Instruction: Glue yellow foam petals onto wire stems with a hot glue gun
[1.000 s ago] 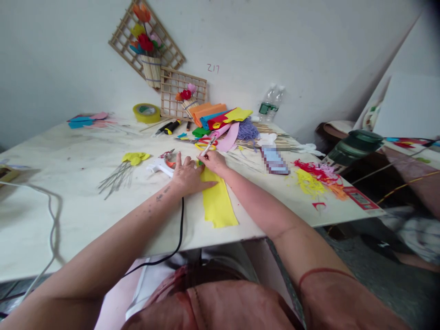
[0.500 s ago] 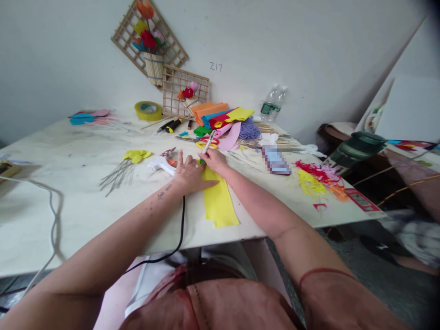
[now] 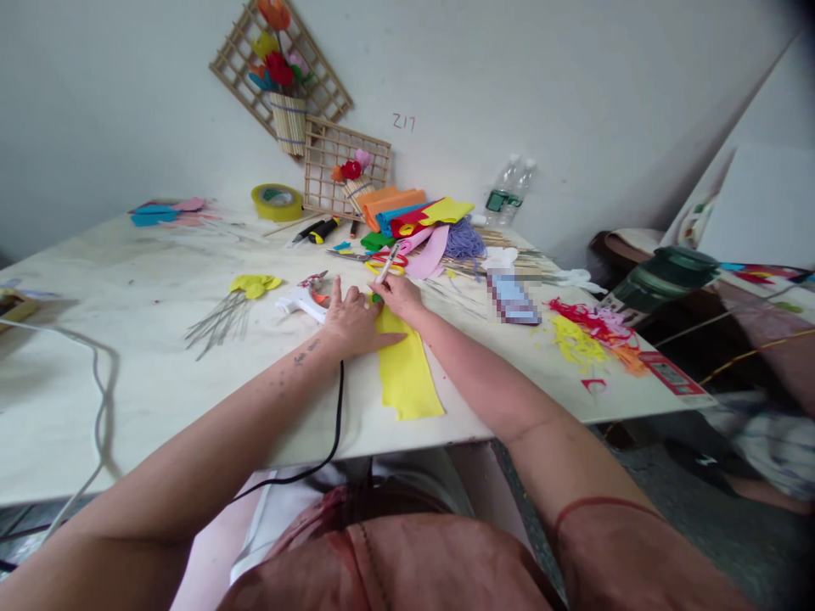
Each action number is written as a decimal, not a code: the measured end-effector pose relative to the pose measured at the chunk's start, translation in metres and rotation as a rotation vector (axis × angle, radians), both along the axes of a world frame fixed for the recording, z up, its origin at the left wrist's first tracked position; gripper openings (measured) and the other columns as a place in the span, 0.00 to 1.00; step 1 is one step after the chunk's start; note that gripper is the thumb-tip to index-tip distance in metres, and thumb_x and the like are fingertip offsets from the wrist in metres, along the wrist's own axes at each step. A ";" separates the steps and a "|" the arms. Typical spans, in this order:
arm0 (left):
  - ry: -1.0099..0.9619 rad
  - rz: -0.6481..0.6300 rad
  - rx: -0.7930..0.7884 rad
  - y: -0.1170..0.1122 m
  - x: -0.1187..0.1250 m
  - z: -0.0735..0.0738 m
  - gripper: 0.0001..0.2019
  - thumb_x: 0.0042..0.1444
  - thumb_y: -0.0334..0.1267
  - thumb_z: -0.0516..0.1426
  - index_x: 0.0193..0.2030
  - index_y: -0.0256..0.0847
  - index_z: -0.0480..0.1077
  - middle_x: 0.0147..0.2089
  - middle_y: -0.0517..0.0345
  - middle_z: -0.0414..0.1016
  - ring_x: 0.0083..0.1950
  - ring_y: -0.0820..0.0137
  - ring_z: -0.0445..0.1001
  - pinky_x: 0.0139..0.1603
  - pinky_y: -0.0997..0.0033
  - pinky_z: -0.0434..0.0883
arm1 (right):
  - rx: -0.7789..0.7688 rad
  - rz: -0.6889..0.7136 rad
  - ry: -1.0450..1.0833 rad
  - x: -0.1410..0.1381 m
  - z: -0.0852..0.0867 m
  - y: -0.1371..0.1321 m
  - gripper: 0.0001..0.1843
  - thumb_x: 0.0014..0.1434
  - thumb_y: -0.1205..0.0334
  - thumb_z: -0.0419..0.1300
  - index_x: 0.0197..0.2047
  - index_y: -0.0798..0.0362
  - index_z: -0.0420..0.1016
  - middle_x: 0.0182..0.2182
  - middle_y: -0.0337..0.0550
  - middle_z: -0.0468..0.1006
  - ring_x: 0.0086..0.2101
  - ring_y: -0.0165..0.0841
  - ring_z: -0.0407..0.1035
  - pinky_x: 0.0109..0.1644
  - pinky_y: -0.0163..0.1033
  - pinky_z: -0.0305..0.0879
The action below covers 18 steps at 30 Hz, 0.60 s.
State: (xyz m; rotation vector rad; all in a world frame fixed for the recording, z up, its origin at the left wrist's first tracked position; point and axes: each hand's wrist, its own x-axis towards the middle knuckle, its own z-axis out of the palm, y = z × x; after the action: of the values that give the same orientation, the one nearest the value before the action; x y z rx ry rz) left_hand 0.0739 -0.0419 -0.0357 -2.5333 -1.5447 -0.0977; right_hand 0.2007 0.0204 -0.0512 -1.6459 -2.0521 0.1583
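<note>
A yellow felt strip (image 3: 406,372) lies on the white table (image 3: 127,339) in front of me. My left hand (image 3: 353,322) lies flat on the strip's far left part, fingers spread. My right hand (image 3: 398,297) is closed on a pen (image 3: 386,265) whose tip touches the strip's far end. A white glue gun (image 3: 302,299) lies just left of my left hand, with its black cord (image 3: 334,424) running off the near edge.
Thin wires (image 3: 216,321) and yellow petals (image 3: 255,284) lie to the left. Felt rolls (image 3: 407,216), scissors (image 3: 382,265), purple yarn (image 3: 463,242), a tape roll (image 3: 275,201), bottles (image 3: 506,191) and felt scraps (image 3: 589,327) crowd the far side. A green jug (image 3: 662,271) stands right.
Both hands stay on the yellow strip; the pen has shifted only slightly. The view has drifted a little.
</note>
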 end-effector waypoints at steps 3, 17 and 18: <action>-0.003 -0.001 0.004 0.001 0.000 -0.001 0.42 0.45 0.68 0.42 0.59 0.41 0.64 0.54 0.44 0.69 0.60 0.48 0.55 0.61 0.40 0.25 | -0.010 0.001 0.015 0.001 0.000 0.000 0.24 0.59 0.43 0.46 0.42 0.50 0.74 0.35 0.42 0.78 0.36 0.34 0.71 0.36 0.34 0.61; -0.005 0.018 -0.004 0.001 0.001 0.000 0.42 0.45 0.69 0.41 0.59 0.43 0.65 0.53 0.45 0.69 0.60 0.49 0.55 0.62 0.42 0.25 | -0.002 -0.011 0.006 0.000 0.000 0.000 0.24 0.60 0.43 0.46 0.43 0.50 0.74 0.36 0.43 0.78 0.37 0.35 0.71 0.36 0.35 0.61; -0.001 0.016 -0.002 0.000 0.001 0.000 0.43 0.45 0.70 0.41 0.59 0.42 0.65 0.53 0.44 0.69 0.60 0.49 0.55 0.62 0.41 0.25 | -0.004 -0.012 0.007 0.000 0.000 0.000 0.24 0.60 0.43 0.46 0.43 0.50 0.74 0.36 0.43 0.78 0.37 0.35 0.71 0.36 0.34 0.61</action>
State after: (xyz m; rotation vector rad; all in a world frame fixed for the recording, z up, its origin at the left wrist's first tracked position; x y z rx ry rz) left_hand 0.0744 -0.0414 -0.0360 -2.5226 -1.5653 -0.0962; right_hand 0.2010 0.0206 -0.0513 -1.6567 -2.0377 0.1639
